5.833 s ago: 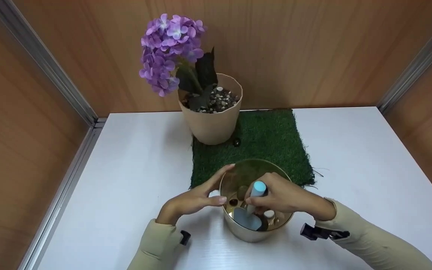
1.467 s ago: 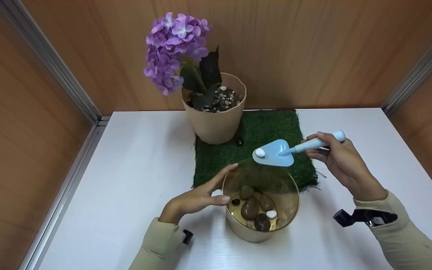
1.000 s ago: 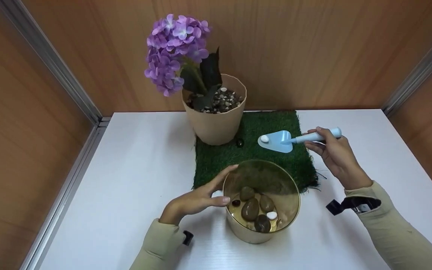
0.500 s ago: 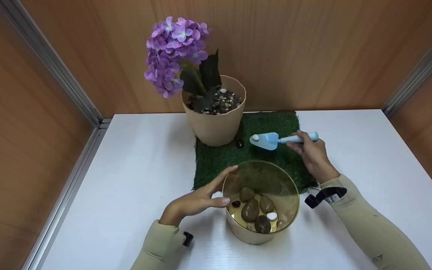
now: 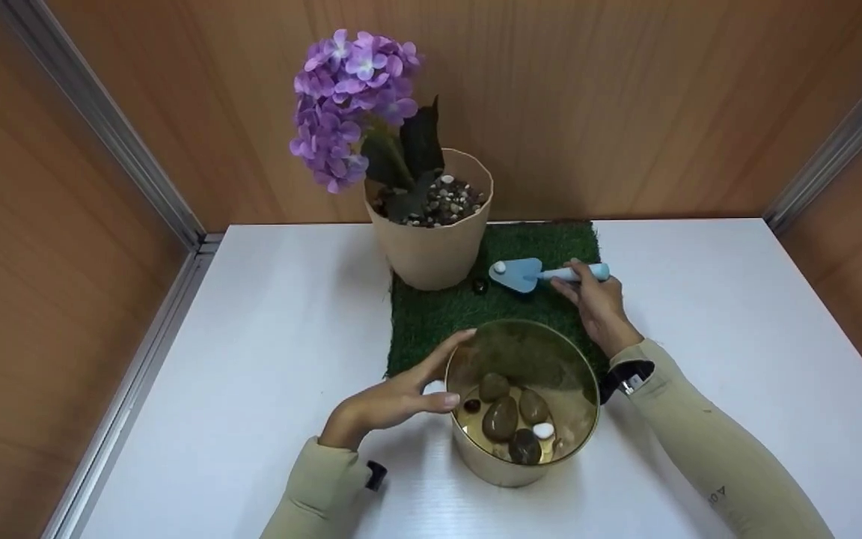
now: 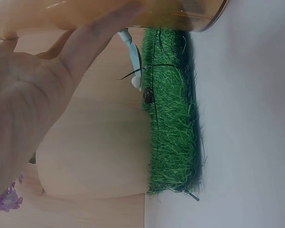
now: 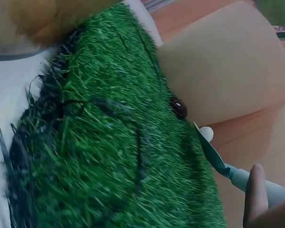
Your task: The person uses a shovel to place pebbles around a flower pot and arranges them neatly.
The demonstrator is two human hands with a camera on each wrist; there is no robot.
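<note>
My right hand [image 5: 597, 307] grips the pale blue handle of a small trowel [image 5: 518, 277] above the grass mat. On the blade's tip lies a white pebble [image 5: 499, 266]. A dark, shiny pebble [image 7: 178, 108] sits on the mat just beyond the tip. With straight, spread fingers, my left hand [image 5: 390, 397] rests against the side of an amber, see-through bowl [image 5: 498, 473]. Several brown stones [image 5: 500, 419], a small dark one and a white pebble [image 5: 543, 430] lie inside it. In the left wrist view, the trowel is partly hidden behind the hand.
A beige flowerpot [image 5: 431, 251] with a purple hydrangea [image 5: 356, 97] and gravel stands at the mat's back left. The green grass mat [image 5: 431, 329] lies on the white table [image 5: 281, 314]. Wood panels [image 5: 588, 105] close off the back and sides.
My right hand has lifted the trowel out of the bowl with a white pebble on it, then moved it forward and left over the mat, close to the dark pebble. The left hand stays put.
</note>
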